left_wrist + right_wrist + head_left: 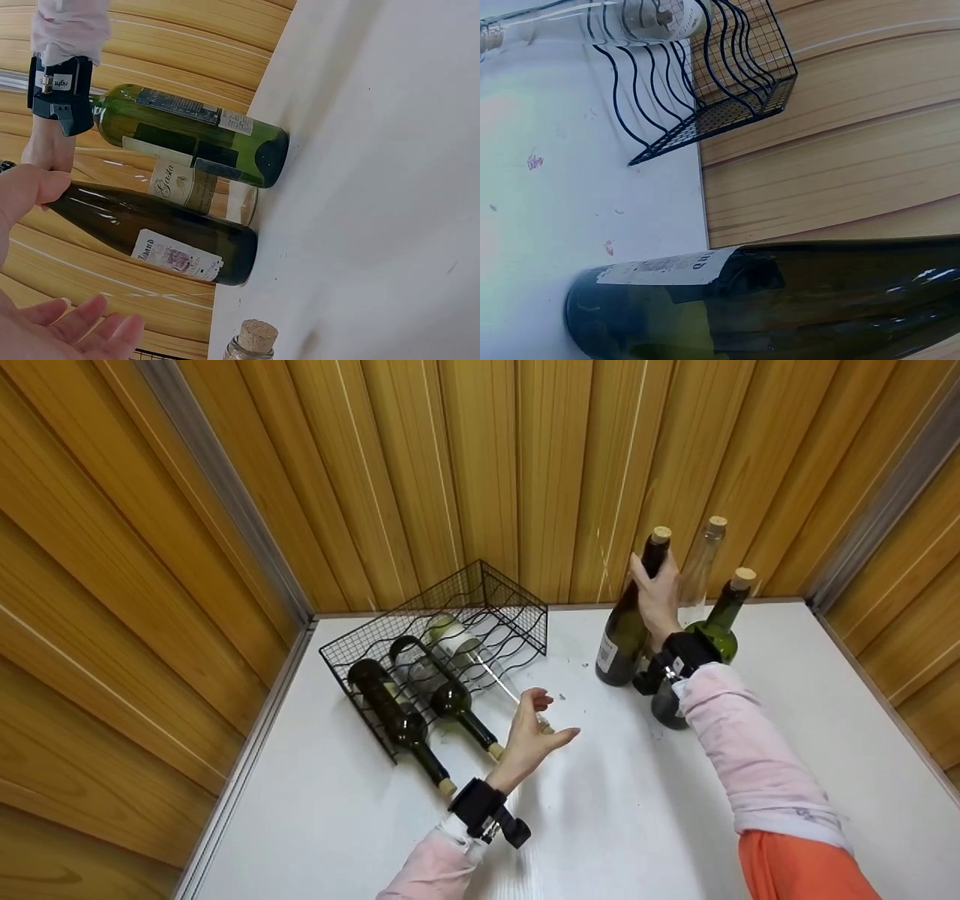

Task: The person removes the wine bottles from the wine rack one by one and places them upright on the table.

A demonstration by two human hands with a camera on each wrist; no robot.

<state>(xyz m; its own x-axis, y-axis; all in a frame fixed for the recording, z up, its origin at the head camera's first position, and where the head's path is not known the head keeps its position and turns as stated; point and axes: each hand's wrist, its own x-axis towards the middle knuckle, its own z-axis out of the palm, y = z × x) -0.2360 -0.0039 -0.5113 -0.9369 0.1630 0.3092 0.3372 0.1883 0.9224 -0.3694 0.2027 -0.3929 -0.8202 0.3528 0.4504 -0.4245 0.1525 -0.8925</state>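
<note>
- The right hand point(658, 598) is wrapped round the neck of the dark wine bottle point(626, 634), just under its cork, a grip that steadies a tall, narrow thing and keeps it upright.
- That bottle stands near the far edge of the surface point(600, 810), towards its far right corner, close beside a clear bottle point(701, 562) and a green bottle point(705, 641), all three corked.
- The left hand point(534, 735) hovers with its fingers loosely spread, holding nothing, above the corked necks that jut from the wire rack point(442, 649).
- The rack sits towards the far left corner, three bottles lying in its wavy wires so they cannot roll.
- The held bottle is dark olive glass, slim-shouldered, with a pale label point(178, 257) low on its body.
</note>
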